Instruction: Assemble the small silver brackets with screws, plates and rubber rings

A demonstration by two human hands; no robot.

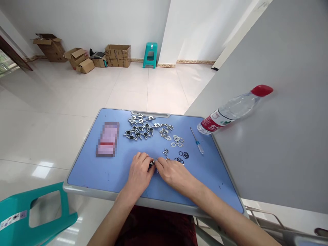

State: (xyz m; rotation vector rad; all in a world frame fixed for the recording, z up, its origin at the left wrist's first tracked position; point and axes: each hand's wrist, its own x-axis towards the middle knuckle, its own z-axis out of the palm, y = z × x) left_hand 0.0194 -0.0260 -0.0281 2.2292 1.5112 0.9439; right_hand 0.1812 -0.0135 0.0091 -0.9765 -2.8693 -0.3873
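Note:
My left hand [140, 171] is closed around a small metal fitting [152, 163] with a dark part, low over the near middle of the table. My right hand [171, 172] meets it there, its thumb and fingers pinched together against the fitting; whatever they pinch is hidden. Just beyond the right hand lie a little heap of small screws [166, 151] and several black rubber rings [186, 155]. Flat metal plates with holes [176, 145] are farther back. Several similar metal fittings with black centres [138, 134] cover the table's middle, and other small metal parts [140, 119] lie behind them.
A screwdriver [199, 146] lies on the blue table [102, 174], to the right. Beyond it, a red-capped water bottle [230, 111] stands by the grey panel [276, 136]. A blurred pink packet [108, 139] is at left. Green stools [46, 194] and cardboard boxes [118, 56] occupy the floor.

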